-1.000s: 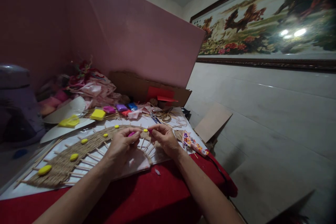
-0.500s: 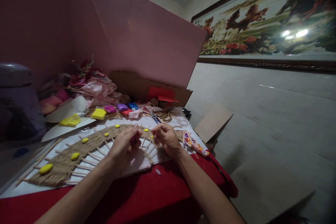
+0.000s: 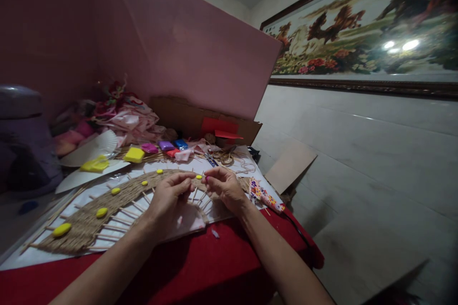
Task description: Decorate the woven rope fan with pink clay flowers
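Note:
My right hand [image 3: 226, 189] pinches a small magenta bit of modelling clay [image 3: 207, 179] between thumb and fingertips. Facing it, my left hand [image 3: 171, 202] has its fingers curled and pressed together; whatever lies within them is hidden. Both are above a fan-shaped piece woven of tan cord [image 3: 80, 221] on thin sticks, lying on a white sheet. Flattened yellow clay pieces, such as this yellow disc [image 3: 102, 212], sit along the woven band. My hands and forearms cover part of its middle and right side.
Behind the weaving lie clay packs in yellow [image 3: 134, 155], magenta [image 3: 149, 148], purple [image 3: 166, 146] and blue [image 3: 181, 144]. Scissors [image 3: 212, 161] and loose cord [image 3: 229, 156] are at the back. Floral fabric [image 3: 265, 196] lies right. Red cloth [image 3: 200, 267] covers the table's front.
My right hand has shifted slightly left, and the magenta clay now shows at its fingertips. The left hand's fingers have tipped down and towards the right hand.

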`<state>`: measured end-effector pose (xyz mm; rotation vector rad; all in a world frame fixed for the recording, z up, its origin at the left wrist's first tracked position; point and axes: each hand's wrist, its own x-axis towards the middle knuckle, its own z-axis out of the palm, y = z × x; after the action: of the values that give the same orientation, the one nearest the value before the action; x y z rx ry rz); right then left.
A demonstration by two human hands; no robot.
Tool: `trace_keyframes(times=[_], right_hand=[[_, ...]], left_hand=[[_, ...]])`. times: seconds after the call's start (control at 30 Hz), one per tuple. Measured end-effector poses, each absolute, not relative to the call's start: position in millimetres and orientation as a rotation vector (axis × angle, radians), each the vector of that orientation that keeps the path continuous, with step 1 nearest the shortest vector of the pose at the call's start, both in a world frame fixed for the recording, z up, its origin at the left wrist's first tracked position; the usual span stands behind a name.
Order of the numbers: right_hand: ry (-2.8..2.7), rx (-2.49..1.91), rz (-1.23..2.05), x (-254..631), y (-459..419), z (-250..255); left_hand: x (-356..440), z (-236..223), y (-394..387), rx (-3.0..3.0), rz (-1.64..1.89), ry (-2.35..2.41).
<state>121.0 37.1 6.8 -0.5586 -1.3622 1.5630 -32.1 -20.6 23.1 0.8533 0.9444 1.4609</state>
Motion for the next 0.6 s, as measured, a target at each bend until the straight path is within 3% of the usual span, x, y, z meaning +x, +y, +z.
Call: trace_keyframes(times=[0.37,0.6], right_hand=[[-1.593,-0.531,1.122,115.8,30.8,8.6],[-1.688,-0.557,1.031,117.0,32.9,5.3]], left_hand=[[-26.8,17.3,-22.6,1.004,1.217,0.934],[-30.0,14.7,-19.3,0.91,1.208,0.855]])
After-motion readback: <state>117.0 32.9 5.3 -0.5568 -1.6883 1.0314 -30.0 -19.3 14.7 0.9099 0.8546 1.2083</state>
